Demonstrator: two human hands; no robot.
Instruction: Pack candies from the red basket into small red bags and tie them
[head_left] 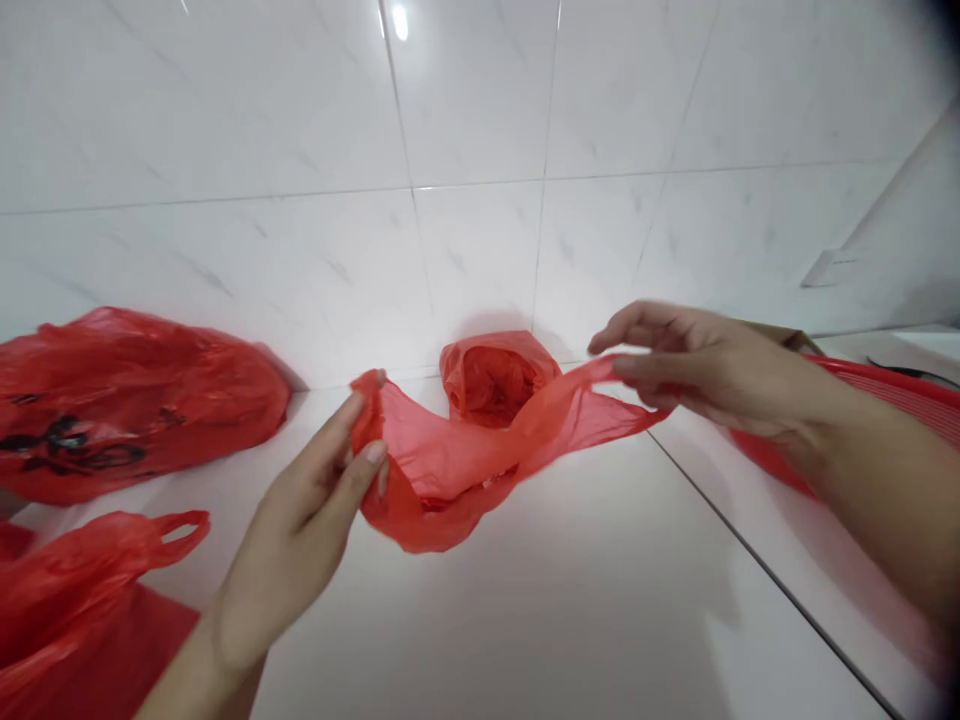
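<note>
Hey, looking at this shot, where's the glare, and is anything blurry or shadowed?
Head view: a small bright glare spot sits high on the tiled wall; head view: the right hand looks slightly smeared, probably by motion; head view: soft shadows fall on the white surface, and the right-hand corners darken.

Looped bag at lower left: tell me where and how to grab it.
Probably best by the handle loop of the bag: hook or pinch it from the right, since it juts out that way and stands open, while the body looks slack and creased.
</note>
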